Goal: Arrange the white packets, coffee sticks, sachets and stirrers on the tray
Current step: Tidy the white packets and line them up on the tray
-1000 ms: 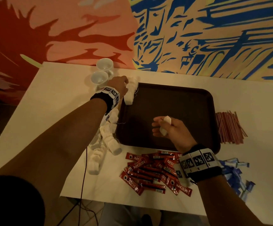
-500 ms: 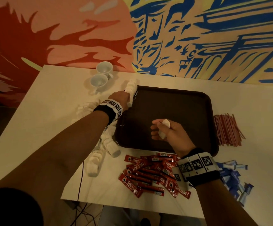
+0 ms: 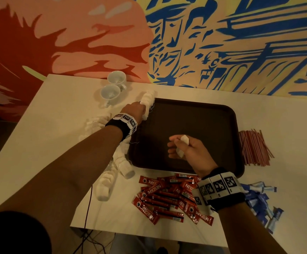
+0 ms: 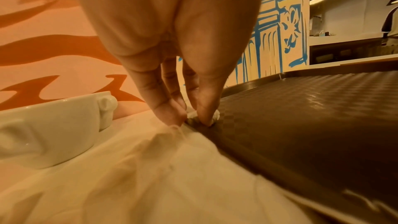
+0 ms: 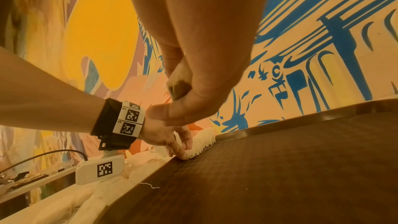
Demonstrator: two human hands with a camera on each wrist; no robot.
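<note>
My left hand (image 3: 134, 109) is at the far left corner of the brown tray (image 3: 213, 114), its thumb and fingertips (image 4: 172, 117) closed in a pinch on the end of a string of white packets (image 3: 147, 99) that lies over the tray's left rim. The wrist view shows the pinch down at the rim itself, with a bit of white packet visible between thumb and finger. My right hand (image 3: 187, 149) is above the middle of the tray, fingers curled around a single white packet (image 3: 183, 145) and holding it clear of the tray floor. The remaining white packets (image 3: 112, 171) run in a loose chain along the bench (image 3: 57, 110) just beside the tray's left edge, toward the near edge of the bench. The red coffee sticks (image 3: 167, 197) lie in a heap on the bench, near the tray's front edge. The blue sachets (image 3: 260, 204) are piled at the near right, partly behind my right wrist. The red stirrers (image 3: 255, 147) lie bundled on the bench just beside the tray's right edge. Two white cups (image 3: 113, 88) stand at the far left of the bench, near the wall mural (image 3: 222, 43). A cable (image 3: 87, 208) hangs over the bench's front edge.
</note>
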